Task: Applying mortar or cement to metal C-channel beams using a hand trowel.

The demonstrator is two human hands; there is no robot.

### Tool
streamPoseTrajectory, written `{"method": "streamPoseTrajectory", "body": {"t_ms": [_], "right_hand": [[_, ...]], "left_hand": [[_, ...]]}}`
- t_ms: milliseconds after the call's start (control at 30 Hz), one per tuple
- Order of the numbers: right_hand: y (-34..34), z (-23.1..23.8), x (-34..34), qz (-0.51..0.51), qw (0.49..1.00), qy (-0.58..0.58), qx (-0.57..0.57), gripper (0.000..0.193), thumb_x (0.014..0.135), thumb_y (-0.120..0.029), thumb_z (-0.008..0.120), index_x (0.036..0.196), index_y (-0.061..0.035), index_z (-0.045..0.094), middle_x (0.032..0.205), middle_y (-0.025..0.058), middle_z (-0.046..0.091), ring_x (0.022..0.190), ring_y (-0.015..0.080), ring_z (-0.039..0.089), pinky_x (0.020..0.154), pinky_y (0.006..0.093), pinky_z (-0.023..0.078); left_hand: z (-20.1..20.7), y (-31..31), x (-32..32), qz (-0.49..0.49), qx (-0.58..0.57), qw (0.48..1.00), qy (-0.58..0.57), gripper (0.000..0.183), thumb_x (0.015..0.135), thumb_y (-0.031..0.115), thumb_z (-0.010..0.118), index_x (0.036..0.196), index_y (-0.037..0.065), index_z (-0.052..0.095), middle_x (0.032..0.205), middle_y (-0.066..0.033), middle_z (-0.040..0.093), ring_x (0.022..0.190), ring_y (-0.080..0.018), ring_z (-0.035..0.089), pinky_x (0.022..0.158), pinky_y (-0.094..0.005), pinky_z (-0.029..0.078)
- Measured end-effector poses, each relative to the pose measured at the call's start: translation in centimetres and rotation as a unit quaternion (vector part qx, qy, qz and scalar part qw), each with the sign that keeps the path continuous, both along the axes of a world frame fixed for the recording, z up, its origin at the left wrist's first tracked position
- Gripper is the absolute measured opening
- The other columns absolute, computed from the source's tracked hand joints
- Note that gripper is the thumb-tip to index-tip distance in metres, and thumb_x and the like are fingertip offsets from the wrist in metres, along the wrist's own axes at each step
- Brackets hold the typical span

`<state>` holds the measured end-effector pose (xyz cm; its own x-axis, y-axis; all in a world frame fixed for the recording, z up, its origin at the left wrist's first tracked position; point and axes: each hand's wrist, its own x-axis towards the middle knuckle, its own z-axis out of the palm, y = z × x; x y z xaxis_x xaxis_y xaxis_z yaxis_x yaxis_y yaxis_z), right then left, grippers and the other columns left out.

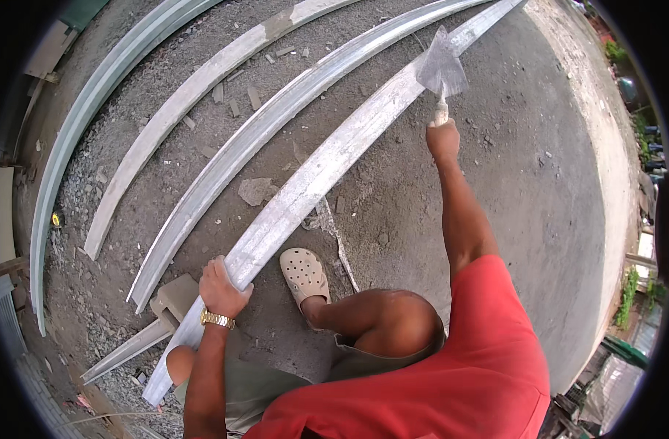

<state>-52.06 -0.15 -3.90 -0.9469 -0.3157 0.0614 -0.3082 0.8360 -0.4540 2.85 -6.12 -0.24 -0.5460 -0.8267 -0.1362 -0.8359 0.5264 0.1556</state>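
Observation:
A long pale metal channel (320, 168) runs slantwise from lower left to upper right in front of me. My left hand (223, 287), with a gold watch at the wrist, is wrapped round its near part. At arm's length, my right hand (443, 140) grips the handle of a pointing trowel (443, 67). The trowel's grey, diamond-shaped blade overlaps the far part of the channel; whether it touches the metal I cannot tell. Beneath the near part, a concrete block (179, 298) stands close to my left hand.
More long pieces lie to the left: a metal channel (224, 162), a pale dusty bar (140, 150) and a greenish channel (56, 157). Stone chips and a flat broken slab (257, 191) are strewn over the ground. My foot in a beige clog (303, 276) stands beside the channel.

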Motion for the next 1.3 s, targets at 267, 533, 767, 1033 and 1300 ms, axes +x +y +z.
{"method": "streamPoseTrajectory", "body": {"t_ms": [267,533,767,1033,1300], "right_hand": [[2.0,-0.4,5.9,0.06,0.996,-0.015,0.058,0.033,0.08,-0.027,0.064,0.1,-0.0023,0.054,0.091,0.0249,0.066,0.088,0.0417,0.064,0.076,0.0491,0.051],[3.3,-4.3,11.6,0.084,0.993,-0.079,-0.017,0.036,0.079,-0.027,0.065,0.103,-0.0025,0.054,0.09,0.0252,0.066,0.089,0.0416,0.064,0.079,0.049,0.05],[-0.5,-1.4,-1.9,-0.036,0.998,-0.051,-0.018,0.036,0.08,-0.03,0.064,0.101,-0.0006,0.062,0.096,0.0239,0.067,0.094,0.0387,0.064,0.08,0.0472,0.051],[-0.5,-1.2,-8.2,-0.006,0.996,-0.051,-0.077,0.041,0.08,-0.036,0.068,0.092,0.002,0.063,0.074,0.0137,0.066,0.068,0.0251,0.066,0.062,0.0376,0.049],[3.0,-4.4,9.8,0.07,0.993,-0.078,-0.046,0.036,0.08,-0.029,0.064,0.102,-0.0022,0.055,0.092,0.0249,0.066,0.088,0.0427,0.063,0.078,0.0487,0.05]], "left_hand": [[0.5,-0.1,0.9,-0.006,-0.014,1.0,-0.015,0.087,0.053,0.031,0.083,0.123,-0.001,0.043,0.113,-0.0201,0.051,0.105,-0.0379,0.051,0.089,-0.0462,0.043],[0.6,0.0,0.4,-0.003,-0.011,1.0,-0.019,0.087,0.053,0.031,0.082,0.124,-0.001,0.043,0.114,-0.0205,0.051,0.106,-0.0384,0.051,0.09,-0.0457,0.043],[-0.5,0.3,0.2,-0.006,-0.025,1.0,0.0,0.087,0.052,0.03,0.082,0.123,0.0,0.044,0.113,-0.0202,0.053,0.103,-0.0375,0.053,0.087,-0.0465,0.044],[0.3,0.0,0.2,-0.001,0.006,1.0,-0.008,0.086,0.054,0.032,0.082,0.124,0.0,0.044,0.117,-0.0206,0.052,0.106,-0.0366,0.052,0.088,-0.0459,0.044],[0.5,-0.1,1.1,-0.005,-0.027,0.999,-0.035,0.086,0.053,0.031,0.082,0.123,-0.001,0.045,0.117,-0.0206,0.052,0.106,-0.0367,0.052,0.088,-0.0452,0.044]]}}
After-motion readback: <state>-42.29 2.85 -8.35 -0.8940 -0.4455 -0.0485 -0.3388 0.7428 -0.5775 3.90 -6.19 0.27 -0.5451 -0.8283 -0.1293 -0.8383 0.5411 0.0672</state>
